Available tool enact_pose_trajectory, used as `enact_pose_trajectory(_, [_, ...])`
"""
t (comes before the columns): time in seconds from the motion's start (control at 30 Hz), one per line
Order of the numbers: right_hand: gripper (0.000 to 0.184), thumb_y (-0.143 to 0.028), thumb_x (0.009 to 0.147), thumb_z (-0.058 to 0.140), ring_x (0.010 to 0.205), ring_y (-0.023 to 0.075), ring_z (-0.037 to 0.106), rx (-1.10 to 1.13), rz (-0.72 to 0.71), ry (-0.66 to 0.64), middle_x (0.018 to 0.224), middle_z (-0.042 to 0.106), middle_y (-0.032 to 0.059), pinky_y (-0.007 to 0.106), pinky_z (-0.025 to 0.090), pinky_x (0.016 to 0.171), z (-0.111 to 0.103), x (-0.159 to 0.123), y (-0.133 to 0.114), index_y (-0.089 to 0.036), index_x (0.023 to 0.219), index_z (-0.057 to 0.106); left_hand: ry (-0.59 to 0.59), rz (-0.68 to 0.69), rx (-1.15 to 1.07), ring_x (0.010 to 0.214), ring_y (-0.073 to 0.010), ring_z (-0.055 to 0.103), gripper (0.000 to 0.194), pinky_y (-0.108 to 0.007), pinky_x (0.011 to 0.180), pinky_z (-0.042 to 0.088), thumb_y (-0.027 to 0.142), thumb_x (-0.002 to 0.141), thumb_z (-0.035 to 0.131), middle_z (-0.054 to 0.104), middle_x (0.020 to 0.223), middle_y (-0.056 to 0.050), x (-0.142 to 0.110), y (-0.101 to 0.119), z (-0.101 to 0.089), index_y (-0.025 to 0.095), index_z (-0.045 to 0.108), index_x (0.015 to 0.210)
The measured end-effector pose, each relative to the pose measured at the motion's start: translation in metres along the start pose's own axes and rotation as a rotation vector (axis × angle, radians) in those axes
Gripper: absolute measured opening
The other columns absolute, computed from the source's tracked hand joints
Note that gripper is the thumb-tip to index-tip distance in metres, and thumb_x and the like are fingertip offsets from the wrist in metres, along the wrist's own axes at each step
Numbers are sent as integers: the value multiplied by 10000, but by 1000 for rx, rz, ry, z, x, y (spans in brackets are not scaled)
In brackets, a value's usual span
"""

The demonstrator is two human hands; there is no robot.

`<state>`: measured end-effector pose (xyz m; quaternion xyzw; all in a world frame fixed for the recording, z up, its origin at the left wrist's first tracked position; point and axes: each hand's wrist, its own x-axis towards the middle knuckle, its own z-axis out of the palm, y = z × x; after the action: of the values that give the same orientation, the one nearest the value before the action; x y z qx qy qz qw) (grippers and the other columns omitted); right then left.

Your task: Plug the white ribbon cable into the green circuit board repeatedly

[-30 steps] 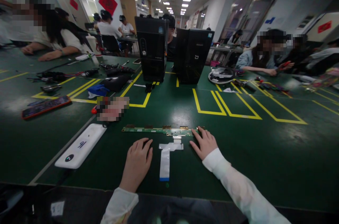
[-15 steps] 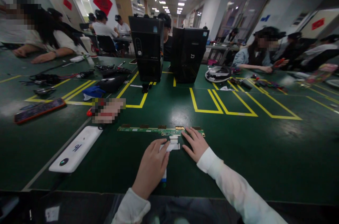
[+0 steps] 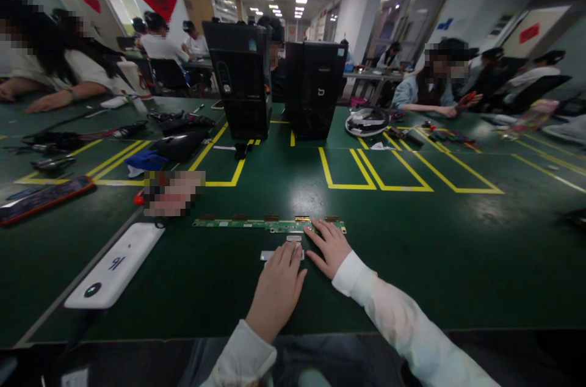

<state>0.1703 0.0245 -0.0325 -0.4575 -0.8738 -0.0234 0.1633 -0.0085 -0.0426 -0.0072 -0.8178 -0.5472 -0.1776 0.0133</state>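
A long, narrow green circuit board [image 3: 242,224] with gold-coloured tabs along its far edge lies across the green table. My right hand [image 3: 330,248] rests with spread fingers on the board's right part and holds nothing. Just nearer to me, a white flat ribbon cable [image 3: 268,256] is partly covered by my left hand [image 3: 279,283]. The left fingers lie stretched and close together over the cable, with a small white connector end [image 3: 293,238] showing beyond their tips. What lies under the left palm is hidden.
At left lie a white handheld device [image 3: 114,265], a blurred-out item [image 3: 174,193] and an orange-edged power strip-like object [image 3: 46,199]. Two black computer towers [image 3: 240,82] stand behind. Cable bundles [image 3: 367,122] lie farther back. Other people sit around the table.
My left hand has flattened and moved forward over the ribbon cable; a white part now shows left of its fingers. My right hand stays on the board. The view has turned slightly right.
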Motion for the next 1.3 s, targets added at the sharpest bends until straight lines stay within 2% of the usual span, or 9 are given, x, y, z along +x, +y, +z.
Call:
enact_pose_trajectory(0.23, [476, -371, 916, 481, 1333, 289, 342, 8, 0, 8, 1451, 413, 127, 496, 307, 1079, 1, 0, 1, -216, 1365, 509, -8, 10, 4, 1226, -280, 520, 392, -456, 1005, 456, 242, 924, 448, 561, 1310, -163, 3, 4, 5, 115, 487, 1293])
enact_pose_trajectory(0.53, [489, -380, 902, 507, 1333, 291, 336, 21, 3, 14, 1450, 415, 116, 490, 297, 1085, 0, 1, 2, -219, 1363, 512, -9, -17, 4, 1284, -298, 468, 424, -460, 1028, 443, 244, 905, 502, 513, 1370, -176, 4, 8, 12, 105, 480, 1306])
enact_pose_trajectory(0.83, [494, -397, 899, 504, 1336, 282, 341, 24, 4, 2, 1458, 409, 112, 484, 297, 1088, -2, 0, 1, -222, 1362, 512, 9, -25, -21, 1294, -306, 462, 418, -482, 1023, 452, 253, 915, 477, 511, 1375, -184, 5, 9, 13, 111, 480, 1308])
enact_pose_trajectory(0.97, [504, -399, 898, 505, 1347, 279, 328, 26, -9, -11, 1468, 397, 114, 488, 295, 1090, -3, -1, 3, -222, 1371, 501, -3, -10, -17, 1302, -300, 454, 413, -496, 1024, 445, 257, 927, 447, 511, 1378, -178, 6, 6, 12, 129, 472, 1319])
enact_pose_trajectory(1.13, [522, -396, 895, 507, 1362, 282, 311, 26, -23, -32, 1487, 372, 106, 491, 293, 1094, -5, -1, 5, -220, 1386, 484, -35, 54, -6, 1287, -283, 475, 434, -474, 1057, 418, 252, 920, 468, 528, 1361, -181, 8, -2, 7, 97, 466, 1325])
enact_pose_trajectory(1.3, [510, -371, 909, 481, 1373, 272, 300, 18, -44, -57, 1501, 352, 101, 493, 287, 1101, -7, 0, 7, -225, 1398, 469, -37, 110, -43, 1306, -258, 457, 411, -469, 1056, 419, 260, 936, 430, 516, 1386, -147, 9, -12, 1, 152, 468, 1331])
